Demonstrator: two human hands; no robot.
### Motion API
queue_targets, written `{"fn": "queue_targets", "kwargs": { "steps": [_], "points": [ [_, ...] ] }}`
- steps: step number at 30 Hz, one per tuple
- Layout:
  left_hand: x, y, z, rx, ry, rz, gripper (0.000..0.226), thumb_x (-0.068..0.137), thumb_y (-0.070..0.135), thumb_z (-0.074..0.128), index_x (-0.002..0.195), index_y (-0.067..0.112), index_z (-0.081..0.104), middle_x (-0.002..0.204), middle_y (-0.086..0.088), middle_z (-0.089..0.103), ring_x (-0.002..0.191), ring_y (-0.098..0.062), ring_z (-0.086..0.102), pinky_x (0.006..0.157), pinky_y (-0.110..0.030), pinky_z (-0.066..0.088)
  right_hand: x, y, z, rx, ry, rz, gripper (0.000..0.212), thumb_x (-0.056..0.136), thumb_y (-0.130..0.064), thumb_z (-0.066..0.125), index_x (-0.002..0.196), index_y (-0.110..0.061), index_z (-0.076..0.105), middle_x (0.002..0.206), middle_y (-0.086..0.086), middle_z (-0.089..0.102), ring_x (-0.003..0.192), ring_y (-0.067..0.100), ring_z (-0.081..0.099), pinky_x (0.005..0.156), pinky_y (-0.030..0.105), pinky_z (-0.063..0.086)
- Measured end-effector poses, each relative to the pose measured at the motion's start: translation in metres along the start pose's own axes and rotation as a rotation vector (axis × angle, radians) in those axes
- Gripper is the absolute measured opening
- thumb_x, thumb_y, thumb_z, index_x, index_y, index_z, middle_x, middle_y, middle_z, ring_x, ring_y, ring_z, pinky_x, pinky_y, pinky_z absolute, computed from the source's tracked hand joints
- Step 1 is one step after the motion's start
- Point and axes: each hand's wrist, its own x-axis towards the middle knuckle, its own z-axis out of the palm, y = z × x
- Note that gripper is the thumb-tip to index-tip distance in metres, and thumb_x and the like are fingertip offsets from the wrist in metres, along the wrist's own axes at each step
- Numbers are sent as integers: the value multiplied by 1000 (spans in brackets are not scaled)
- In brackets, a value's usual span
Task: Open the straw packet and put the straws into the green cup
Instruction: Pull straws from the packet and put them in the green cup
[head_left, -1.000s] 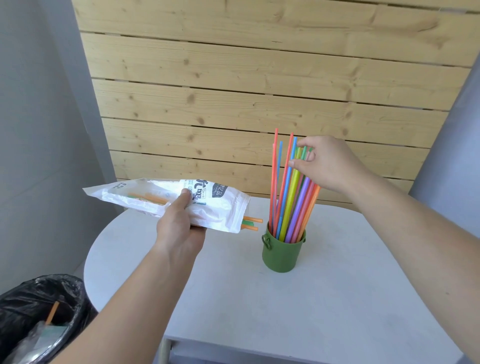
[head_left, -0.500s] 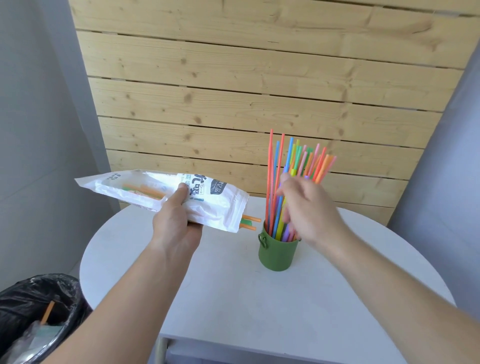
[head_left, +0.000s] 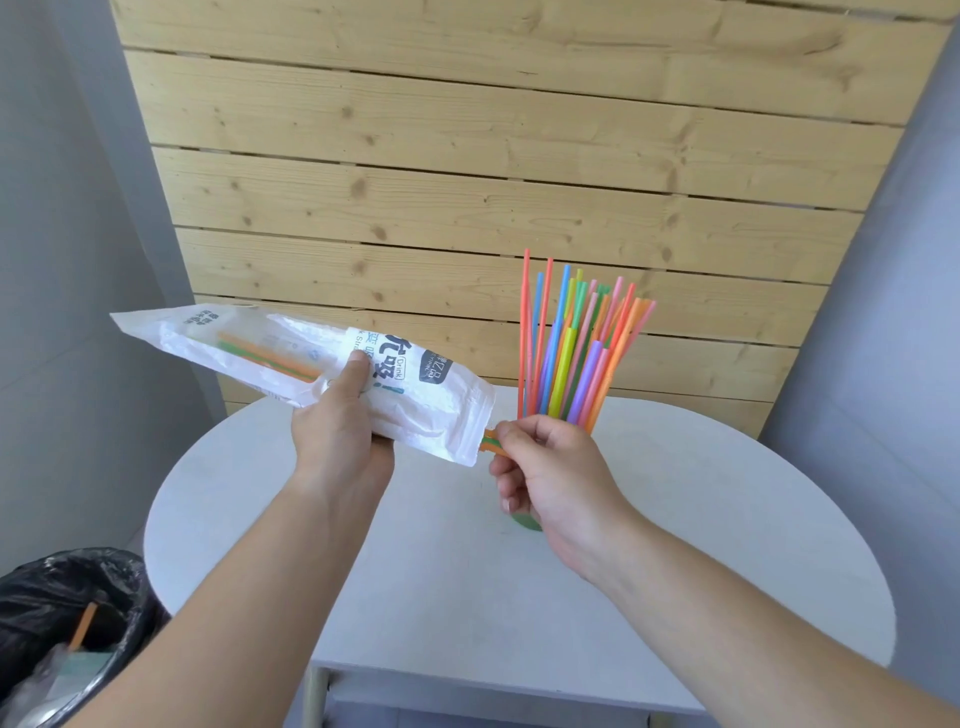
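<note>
Remaining straws (head_left: 490, 445) pinched by right hand (head_left: 553, 480) at packet (head_left: 431, 410) mouth; packet gripped by left hand (head_left: 337, 441). Next, likely: drawn out toward 4 o'clock, into cup (head_left: 525, 521).

Small indoor nook, probably domestic: round white table (head_left: 675, 519) against a pine plank panel (head_left: 467, 182), plain grey walls (head_left: 62, 260), black-lined bin (head_left: 67, 587) beside it.

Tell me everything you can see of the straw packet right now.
The straw packet is a long, crinkled white plastic pouch with dark and teal print and a clear window. The left hand grips its middle, thumb on top, holding it slanted above the table, open end lower. Inside lie orange and green straws; their ends stick out of the open end, pinched by the right hand.
</note>
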Motion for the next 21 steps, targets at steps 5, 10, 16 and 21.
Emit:
{"fn": "queue_targets", "kwargs": {
  "steps": [5, 10, 16, 21],
  "points": [
    [0, 1, -1, -26, 13, 6, 39, 99, 10, 72, 136, 2, 63, 133, -13, 74, 98, -21, 77, 90, -36, 65, 7, -3, -9, 110, 75, 52, 21, 100, -24, 56, 86, -10, 61, 61, 7, 57, 44, 15, 46, 45, 27, 39],
    [-1, -3, 2, -32, 6, -2, 40, 100, 10, 71, 138, 1, 62, 135, -14, 73, 98, -22, 76, 91, -37, 65, 4, 1, -2, 24, -18, 71, 23, 98, -31, 62, 83, -13, 64, 59, 2, 61, 43, 13, 48, 43, 24, 41],
    [3, -2, -1, -43, -6, 5, 41, 100, 9, 70, 139, 2, 61, 135, -14, 73, 108, -24, 77, 96, -41, 63, 7, -2, -9, 107, 21, 18, 17, 96, -24, 65, 88, -9, 66, 64, 6, 62, 45, 13, 49, 45, 26, 43],
    [4, -4, -1, -34, -24, -13, 40, 101, 10, 69, 140, 2, 61, 130, -12, 75, 110, -23, 77, 97, -42, 62, 7, 1, -10, 74, 5, -1, 19, 97, -26, 65, 89, -9, 68, 63, 4, 66, 46, 12, 52, 47, 26, 46]
  ]
}}
